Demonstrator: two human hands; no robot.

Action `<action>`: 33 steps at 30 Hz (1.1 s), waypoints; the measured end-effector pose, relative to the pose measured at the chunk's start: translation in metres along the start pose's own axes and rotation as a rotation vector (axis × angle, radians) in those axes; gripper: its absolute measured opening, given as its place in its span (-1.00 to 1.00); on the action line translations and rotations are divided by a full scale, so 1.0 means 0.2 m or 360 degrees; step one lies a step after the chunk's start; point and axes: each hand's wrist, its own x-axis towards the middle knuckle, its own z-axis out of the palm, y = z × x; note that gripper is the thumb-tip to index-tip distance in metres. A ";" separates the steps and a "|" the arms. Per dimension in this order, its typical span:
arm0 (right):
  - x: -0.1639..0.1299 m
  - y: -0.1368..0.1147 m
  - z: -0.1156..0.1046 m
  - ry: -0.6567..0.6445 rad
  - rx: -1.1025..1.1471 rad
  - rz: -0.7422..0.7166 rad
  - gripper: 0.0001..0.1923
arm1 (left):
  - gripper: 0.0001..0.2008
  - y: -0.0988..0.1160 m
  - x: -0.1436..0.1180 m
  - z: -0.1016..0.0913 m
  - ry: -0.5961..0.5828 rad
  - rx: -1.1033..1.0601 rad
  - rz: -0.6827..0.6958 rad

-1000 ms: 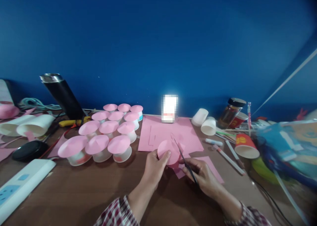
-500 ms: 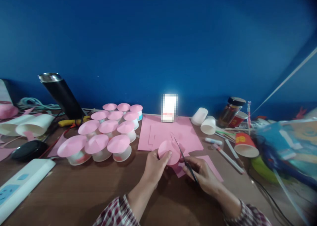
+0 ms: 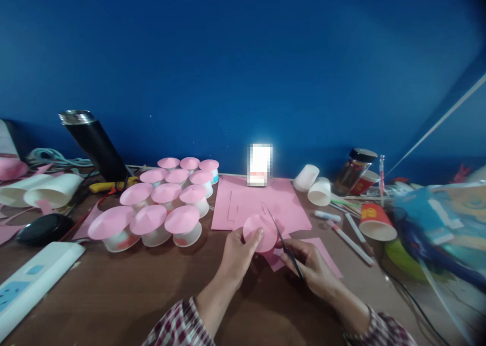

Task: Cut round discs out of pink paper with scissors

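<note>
Between thumb and fingers, my left hand (image 3: 242, 252) pinches a round pink paper disc (image 3: 260, 233) by its left side. My right hand (image 3: 306, 262) is closed around a pair of scissors (image 3: 290, 257) with dark handles, whose blades point up and away beside the disc's right edge. Behind the disc lie large pink paper sheets (image 3: 224, 209) on the brown table. A smaller pink paper piece (image 3: 322, 252) lies under and beside my right hand. To the left stand several short paper cups topped with pink paper cones (image 3: 181, 220).
A black flask (image 3: 96, 146) leans at the back left, near a white power strip (image 3: 41, 285) and a round black object (image 3: 44, 229). At right are white paper cups (image 3: 319, 191), markers (image 3: 351, 242), a red cup (image 3: 375, 222) and a lidded jar (image 3: 355, 169). A bright pixelated screen (image 3: 259, 165) stands at the back.
Almost nothing differs. The pink disc and the scissors have shifted very slightly to the right; both hands keep their hold.
</note>
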 end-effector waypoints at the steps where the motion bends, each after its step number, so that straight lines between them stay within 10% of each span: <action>1: 0.00 0.00 0.00 0.0006 -0.0004 0.0002 -0.64 | -0.65 0.00 0.00 0.00 -0.0005 -0.0002 0.0001; 33: 0.00 -0.02 -0.01 -0.0004 -0.0012 -0.0002 -0.63 | -0.68 0.00 0.00 0.00 -0.0048 -0.0121 0.0008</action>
